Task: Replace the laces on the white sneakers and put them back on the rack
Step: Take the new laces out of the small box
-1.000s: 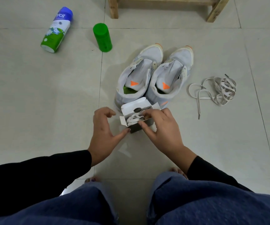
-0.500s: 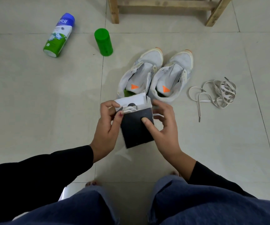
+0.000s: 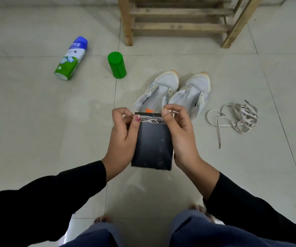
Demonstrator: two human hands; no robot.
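change: black box (image 3: 152, 145) raised from floor (image 3: 37, 122), gripped at each side by left hand (image 3: 124, 138) and right hand (image 3: 181, 132) | new laces (image 3: 150, 120) exposed at its open top | white sneakers (image 3: 172, 93) just beyond on the far side, unlaced, lacing not yet begun

Lifted off floor: box (image 3: 152, 145), a second ago resting just near sneakers (image 3: 163, 90), now upright between both hands, black face toward camera, hiding heels. Then only thumb touching it; now left hand (image 3: 120, 138) grips left side, thumb on front near top edge. From top opening, right hand (image 3: 181, 132) shifted to right side, fingertips curled at top right corner. View tilted up: more of rack (image 3: 177, 24) shows.
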